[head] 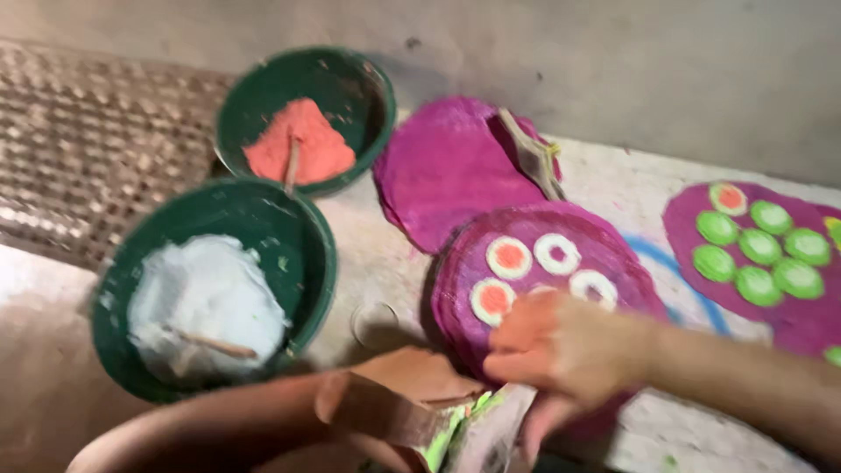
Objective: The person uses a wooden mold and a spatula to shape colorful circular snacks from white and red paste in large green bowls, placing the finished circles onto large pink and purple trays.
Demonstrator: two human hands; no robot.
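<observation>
Your right hand hovers, blurred by motion, over the near edge of a magenta disc that lies flat on the pale surface, its fingers curled loosely downward; whether the grip has closed on anything cannot be told. The disc carries four white rings, some with orange centres. Your left hand, at the bottom of the frame, appears to be clenched around a flat tool smeared with green and held just below the disc, though blur hides the fingers. A plain magenta disc lies beyond, partly under the first, with a stained brush resting on it. To the right, a further magenta disc bears green dots. To the left stand two green bowls: the nearer bowl holds white powder and a stick, the farther bowl holds orange powder. A woven mat lies at far left.
</observation>
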